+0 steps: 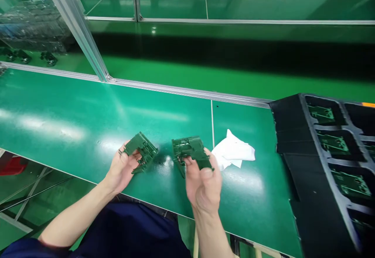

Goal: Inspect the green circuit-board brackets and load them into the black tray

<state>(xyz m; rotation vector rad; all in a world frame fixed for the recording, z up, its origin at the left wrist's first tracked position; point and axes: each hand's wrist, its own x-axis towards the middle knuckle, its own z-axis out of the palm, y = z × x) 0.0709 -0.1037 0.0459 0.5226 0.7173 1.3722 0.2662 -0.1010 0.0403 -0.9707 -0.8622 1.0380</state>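
To the left of the white cloth (234, 150), one green part (146, 152) is held by its edge between the thumb and fingers of the left hand (121, 174), and a second green part (190, 146), nearer the cloth, is pinched likewise by the right hand (206, 180). Through contact between the two, thin projections could be bent; through slippage of either edge grip, a drop onto the green table (146, 113) could be caused.

Bright light, apparently overhead, leaves white glare on the glossy green tabletop (73, 98) left of the left hand (124, 168) and right of the right hand (205, 184). Beyond both, deep shadow bands the flat green surface (190, 74). Far right of the right hand, the black compartmented tray (288, 129) looks stretched and soft.
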